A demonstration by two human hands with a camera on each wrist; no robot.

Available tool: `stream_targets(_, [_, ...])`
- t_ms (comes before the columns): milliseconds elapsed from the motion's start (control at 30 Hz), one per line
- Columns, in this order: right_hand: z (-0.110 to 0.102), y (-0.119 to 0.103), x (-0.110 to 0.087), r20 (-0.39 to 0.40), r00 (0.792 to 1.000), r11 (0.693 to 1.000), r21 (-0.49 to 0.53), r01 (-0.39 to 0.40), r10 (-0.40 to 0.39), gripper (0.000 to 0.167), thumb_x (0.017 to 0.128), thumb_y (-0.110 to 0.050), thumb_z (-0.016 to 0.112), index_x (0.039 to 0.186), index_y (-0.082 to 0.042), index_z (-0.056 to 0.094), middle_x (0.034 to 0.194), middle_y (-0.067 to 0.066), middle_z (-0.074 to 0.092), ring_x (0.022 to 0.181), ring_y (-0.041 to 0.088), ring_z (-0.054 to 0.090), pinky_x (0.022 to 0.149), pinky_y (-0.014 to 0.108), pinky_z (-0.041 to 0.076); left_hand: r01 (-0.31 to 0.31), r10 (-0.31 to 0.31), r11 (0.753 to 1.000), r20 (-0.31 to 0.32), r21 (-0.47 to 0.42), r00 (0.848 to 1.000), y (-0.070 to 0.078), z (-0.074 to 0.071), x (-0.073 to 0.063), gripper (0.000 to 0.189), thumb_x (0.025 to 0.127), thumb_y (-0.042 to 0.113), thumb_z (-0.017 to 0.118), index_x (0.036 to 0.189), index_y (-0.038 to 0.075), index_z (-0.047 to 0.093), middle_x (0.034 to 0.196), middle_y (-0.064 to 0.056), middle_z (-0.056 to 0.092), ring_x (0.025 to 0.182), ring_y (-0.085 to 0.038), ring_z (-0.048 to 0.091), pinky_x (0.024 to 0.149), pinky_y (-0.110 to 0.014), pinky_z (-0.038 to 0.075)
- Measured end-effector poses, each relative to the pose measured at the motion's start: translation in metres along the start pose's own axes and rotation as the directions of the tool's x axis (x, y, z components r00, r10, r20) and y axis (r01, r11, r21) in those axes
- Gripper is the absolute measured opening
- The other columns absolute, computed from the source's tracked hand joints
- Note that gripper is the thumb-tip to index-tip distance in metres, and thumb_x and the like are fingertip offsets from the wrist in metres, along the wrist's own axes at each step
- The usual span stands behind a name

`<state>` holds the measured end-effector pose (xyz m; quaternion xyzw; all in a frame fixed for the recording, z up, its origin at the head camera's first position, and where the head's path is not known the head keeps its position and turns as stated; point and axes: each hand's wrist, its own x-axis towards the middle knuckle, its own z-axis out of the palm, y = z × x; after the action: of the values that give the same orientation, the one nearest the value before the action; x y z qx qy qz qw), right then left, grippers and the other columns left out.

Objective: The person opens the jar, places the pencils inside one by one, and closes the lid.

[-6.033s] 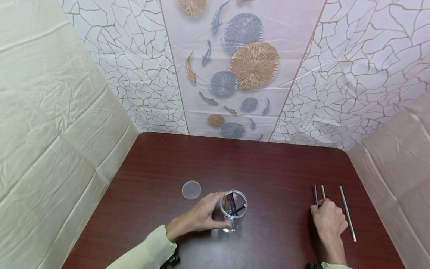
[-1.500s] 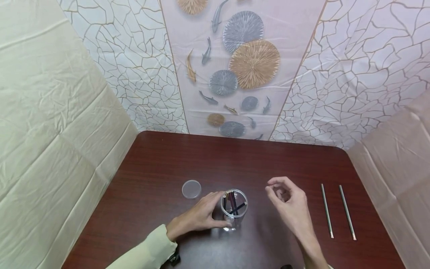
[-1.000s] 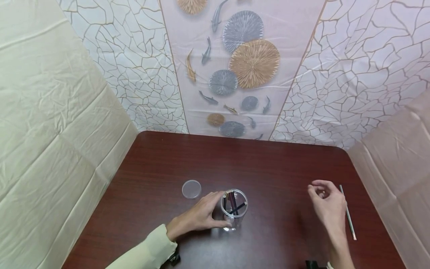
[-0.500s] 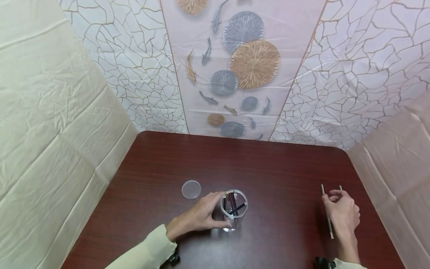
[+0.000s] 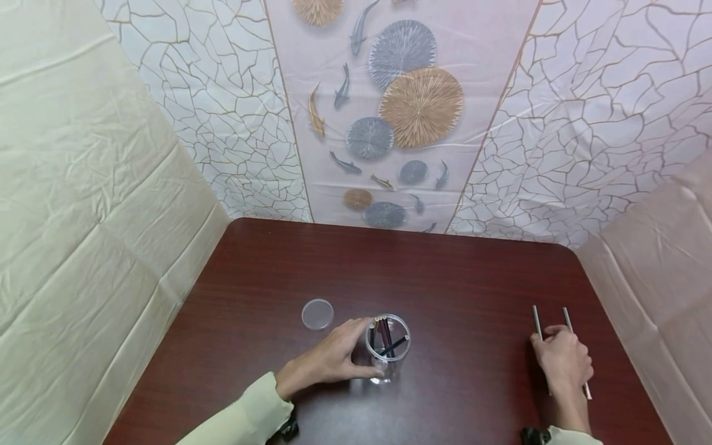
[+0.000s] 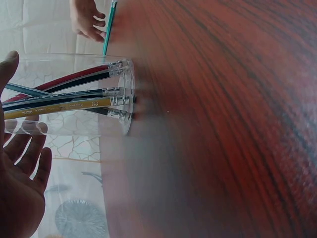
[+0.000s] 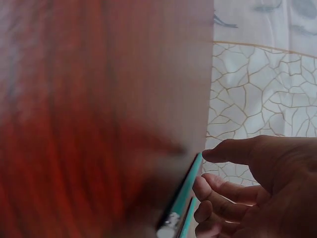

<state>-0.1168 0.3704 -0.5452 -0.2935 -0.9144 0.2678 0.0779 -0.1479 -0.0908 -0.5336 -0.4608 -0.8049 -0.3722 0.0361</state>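
Note:
My left hand point(image 5: 334, 355) grips a clear plastic jar point(image 5: 392, 371) upright on the table, thumb on the near side and fingers round the far side. Several pencils stand in it, eraser ends down, among them a yellow pencil point(image 6: 64, 107) and a red pencil point(image 6: 69, 78). At the right, my right hand point(image 5: 564, 363) is low over two teal pencils lying side by side. Its thumb and fingertips are right at the left teal pencil point(image 5: 536, 317), with a gap between them in the right wrist view. The right teal pencil point(image 5: 567, 316) lies partly hidden under the hand.
A round clear lid point(image 5: 317, 314) lies flat to the left of the jar. The dark red-brown table point(image 5: 445, 272) backs onto a patterned cloth point(image 5: 250, 123), with plain pale cloth point(image 5: 111, 185) along both sides.
A dark pencil beside the teal ones is now in the jar. My right hand has gone from beside the jar back rightward and down to the teal pencils. The left hand stays put.

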Motion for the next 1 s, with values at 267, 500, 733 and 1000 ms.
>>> stream_targets(267, [0.005, 0.007, 0.0, 0.009, 1.0, 1.0, -0.019, 0.0, 0.0, 0.032, 0.094, -0.023, 0.068, 0.114, 0.002, 0.069, 0.107, 0.036, 0.068, 0.095, 0.064, 0.06, 0.067, 0.066, 0.044, 0.006, -0.006, 1.0, -0.004, -0.01, 1.0, 0.0, 0.001, 0.0, 0.088, 0.082, 0.04, 0.092, 0.152, 0.009, 0.048, 0.139, -0.005, 0.066, 0.128, -0.017, 0.061, 0.11, -0.04, 0.048])
stream_targets(500, [0.006, 0.006, 0.001, 0.004, 1.0, 0.999, -0.043, 0.01, -0.01, 0.028, 0.093, -0.021, 0.067, 0.11, 0.002, 0.071, 0.108, 0.037, 0.067, 0.093, 0.063, 0.062, 0.067, 0.066, 0.044, 0.018, -0.018, 1.0, 0.005, -0.012, 1.0, 0.0, 0.001, 0.0, 0.088, 0.082, 0.041, 0.092, 0.152, 0.009, 0.048, 0.139, -0.004, 0.066, 0.128, -0.016, 0.06, 0.111, -0.039, 0.047])
stream_targets(733, [0.006, 0.002, 0.001, 0.015, 1.0, 0.999, -0.05, 0.003, -0.003, 0.03, 0.093, -0.022, 0.071, 0.108, 0.004, 0.07, 0.104, 0.037, 0.067, 0.092, 0.062, 0.062, 0.069, 0.067, 0.045, -0.006, 0.006, 1.0, -0.014, 0.012, 1.0, 0.001, 0.002, -0.001, 0.086, 0.084, 0.043, 0.09, 0.151, 0.01, 0.048, 0.137, -0.004, 0.066, 0.125, -0.017, 0.062, 0.108, -0.041, 0.049])
stream_targets(1000, [-0.001, -0.008, 0.001, -0.036, 0.999, 0.999, -0.026, 0.026, -0.027, 0.029, 0.089, -0.021, 0.069, 0.105, 0.002, 0.071, 0.1, 0.033, 0.07, 0.089, 0.06, 0.063, 0.065, 0.064, 0.045, 0.001, -0.001, 1.0, -0.009, 0.007, 1.0, 0.001, 0.002, -0.001, 0.087, 0.084, 0.044, 0.09, 0.152, 0.01, 0.048, 0.139, -0.005, 0.065, 0.128, -0.017, 0.061, 0.11, -0.041, 0.048])
